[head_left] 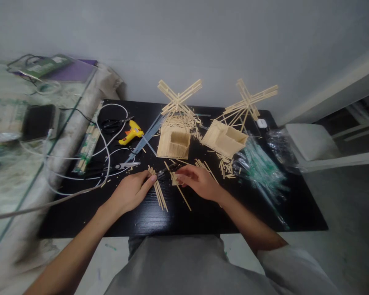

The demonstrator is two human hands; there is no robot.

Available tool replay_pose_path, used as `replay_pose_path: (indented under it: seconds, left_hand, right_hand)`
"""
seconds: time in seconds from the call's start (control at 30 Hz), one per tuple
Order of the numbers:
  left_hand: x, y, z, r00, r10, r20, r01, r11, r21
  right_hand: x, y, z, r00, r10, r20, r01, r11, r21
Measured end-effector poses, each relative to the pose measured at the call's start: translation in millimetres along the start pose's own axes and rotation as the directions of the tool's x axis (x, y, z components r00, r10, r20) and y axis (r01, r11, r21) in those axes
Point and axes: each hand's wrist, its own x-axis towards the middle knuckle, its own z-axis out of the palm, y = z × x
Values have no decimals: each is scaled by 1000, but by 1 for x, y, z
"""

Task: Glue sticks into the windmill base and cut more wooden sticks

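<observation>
My left hand point(130, 190) has its thumb and fingers closed on one end of a small black hand tool point(163, 173), which looks like pliers, though its exact kind is unclear. Under and beside those fingers lie several thin wooden sticks point(160, 194). My right hand point(201, 182) is at the tool's other end, its fingers curled in a pinch over a thin wooden stick point(184, 198) slanting toward me. A small pale wooden piece point(175, 180) shows beside these fingertips, partly hidden. More loose sticks point(207, 166) lie behind my right hand.
Two stick-built models with crossed blades, a left model point(164, 141) and a right model point(213, 134), stand at the back of the black table point(110, 223). Leftward are a yellow glue gun point(132, 133), scissors point(127, 165) and a looping white cable point(109, 153). Plastic wrappers point(263, 164) lie right.
</observation>
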Motion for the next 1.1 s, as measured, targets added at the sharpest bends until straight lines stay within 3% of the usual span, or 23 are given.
replay_pose_path:
  seconds: [0.1,0.2,0.43,0.67,0.93,1.1]
  left_hand:
    - [4,3,2,1000,0,8,0,1000,-12]
    - [6,6,4,1000,5,17,-5,1000,-18]
    - [9,13,11,999,3,33,-5,998,59]
    - [9,18,11,998,56,-41,-51,992,113]
    - [5,14,11,986,155,-67,-152,987,48]
    - [5,9,10,972,232,-43,-234,972,-29]
  right_hand:
    - [-7,5,19,993,107,-42,-91,957,276]
    - [-9,10,31,980,154,-127,-95,921,378]
    - [-15,16,40,977,145,-157,-52,873,485]
    - [-17,12,41,959,135,-248,-18,906,422]
    - [-21,5,32,982,182,-52,-123,820,560]
    - [-26,3,29,966,219,138,-252,670,699]
